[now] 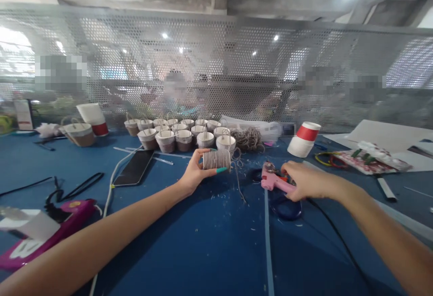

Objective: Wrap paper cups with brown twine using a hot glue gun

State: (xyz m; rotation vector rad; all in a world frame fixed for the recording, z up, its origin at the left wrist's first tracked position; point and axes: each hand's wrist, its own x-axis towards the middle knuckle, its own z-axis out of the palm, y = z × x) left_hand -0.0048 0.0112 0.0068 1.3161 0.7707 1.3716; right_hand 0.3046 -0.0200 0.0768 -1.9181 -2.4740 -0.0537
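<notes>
My left hand (193, 172) is closed around a small cup wrapped in grey-brown twine (216, 160), held on its side a little above the table. A loose twine end (241, 188) trails to its right. On the right, my right hand (302, 179) grips the handle of a pink glue gun (270, 179), its nozzle end pointing away to the left. Dark blue scissor-like handles (287, 208) lie under and beside the gun. Behind the left hand stand several small twine-wrapped cups with loop handles (183, 139). A tangled heap of twine (248, 138) sits at their right.
A phone (134, 168) and a white cable lie left of centre. At the near left is a purple power strip (72, 219). Stacked paper cups (301, 145) lean at the right, near papers (389, 134). A perforated metal screen (216, 70) closes the table's far side, people behind it.
</notes>
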